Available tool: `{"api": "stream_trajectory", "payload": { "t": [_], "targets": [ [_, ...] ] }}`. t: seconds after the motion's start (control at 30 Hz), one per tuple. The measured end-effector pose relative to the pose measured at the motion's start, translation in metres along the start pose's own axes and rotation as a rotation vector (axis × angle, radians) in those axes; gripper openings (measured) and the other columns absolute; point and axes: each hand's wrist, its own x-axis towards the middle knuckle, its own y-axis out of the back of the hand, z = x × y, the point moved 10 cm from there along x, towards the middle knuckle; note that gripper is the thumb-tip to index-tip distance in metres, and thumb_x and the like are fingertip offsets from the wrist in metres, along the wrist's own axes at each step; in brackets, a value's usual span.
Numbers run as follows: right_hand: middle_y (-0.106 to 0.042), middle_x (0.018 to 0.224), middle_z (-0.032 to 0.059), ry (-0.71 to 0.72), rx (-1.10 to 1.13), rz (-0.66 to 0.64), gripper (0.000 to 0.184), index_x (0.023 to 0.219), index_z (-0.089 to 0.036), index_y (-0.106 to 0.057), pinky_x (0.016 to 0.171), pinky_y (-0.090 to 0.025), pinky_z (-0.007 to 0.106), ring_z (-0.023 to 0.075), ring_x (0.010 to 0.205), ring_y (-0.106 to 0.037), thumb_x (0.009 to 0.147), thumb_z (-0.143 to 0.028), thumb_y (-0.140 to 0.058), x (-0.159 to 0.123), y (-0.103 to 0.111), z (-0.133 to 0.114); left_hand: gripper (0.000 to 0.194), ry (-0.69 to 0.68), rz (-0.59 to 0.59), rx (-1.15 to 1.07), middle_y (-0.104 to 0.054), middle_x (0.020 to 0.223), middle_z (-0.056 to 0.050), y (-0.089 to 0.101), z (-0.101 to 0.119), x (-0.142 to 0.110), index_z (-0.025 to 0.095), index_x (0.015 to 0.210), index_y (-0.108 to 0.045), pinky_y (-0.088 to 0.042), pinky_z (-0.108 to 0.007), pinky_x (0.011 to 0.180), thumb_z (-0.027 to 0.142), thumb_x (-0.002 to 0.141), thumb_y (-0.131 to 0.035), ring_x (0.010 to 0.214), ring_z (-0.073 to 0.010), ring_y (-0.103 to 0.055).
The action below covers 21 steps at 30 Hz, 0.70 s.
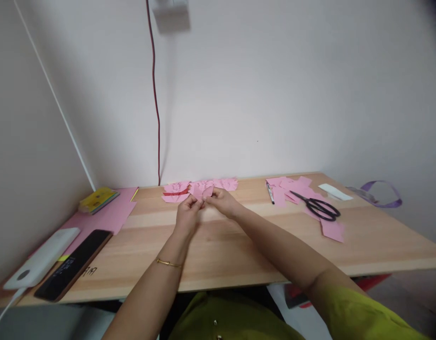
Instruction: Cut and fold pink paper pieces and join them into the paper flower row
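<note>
Head view — pink paper piece [198, 191]; between both hands [187, 215] [222, 202] — pinched

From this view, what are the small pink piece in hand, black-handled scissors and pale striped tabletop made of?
Small pink piece: probably paper; thin, matte. Black-handled scissors: likely dark metal blades, tapered; handles smooth, plastic or coated metal unclear. Striped tabletop: satin wood or laminate; grain bands.
</note>
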Motion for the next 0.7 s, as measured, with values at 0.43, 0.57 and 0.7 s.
{"api": "stream_trajectory", "payload": {
  "t": [0.43, 0.57, 0.7],
  "targets": [
    [-0.062, 0.066, -0.0007, 0.047, 0.117, 0.072, 0.028, 0.072, -0.018, -0.057, 0.069, -0.047, 0.028, 0.0141, 0.066, -0.057, 0.07, -0.043, -0.068, 0.001, -0.007, 0.019, 0.026, -0.007, -0.003, 0.048, -0.059, 0.062, 0.001, 0.004, -0.012, 0.002, 0.015, 0.064, -0.058, -0.042, -0.024, 0.066, 0.038, 0.07, -0.07, 0.062, -0.0115, -0.054],
    [-0.062, 0.067, 0.0, -0.014, 0.146, 0.082, 0.032, 0.073, -0.017, -0.058, 0.069, -0.047, 0.028, 0.0142, 0.067, -0.058, 0.074, -0.049, -0.064, 0.002, -0.005, 0.033, 0.024, 0.005, -0.011, -0.008, -0.059, 0.061, 0.001, 0.003, -0.015, 0.002, 0.016, 0.065, -0.058, -0.043, -0.025, 0.068, 0.036, 0.069, -0.071, 0.063, -0.0116, -0.054],
    [-0.063, 0.071, 0.0003, -0.044, 0.148, 0.086, 0.035, 0.077, -0.016, -0.059, 0.071, -0.047, 0.028, 0.0139, 0.07, -0.058, 0.069, -0.049, -0.068, 0.004, -0.004, 0.042, 0.027, 0.038, 0.006, -0.052, -0.055, 0.059, 0.002, 0.004, -0.019, 0.002, 0.016, 0.062, -0.055, -0.041, -0.024, 0.064, 0.037, 0.067, -0.071, 0.06, -0.0103, -0.051]
  ]
}}
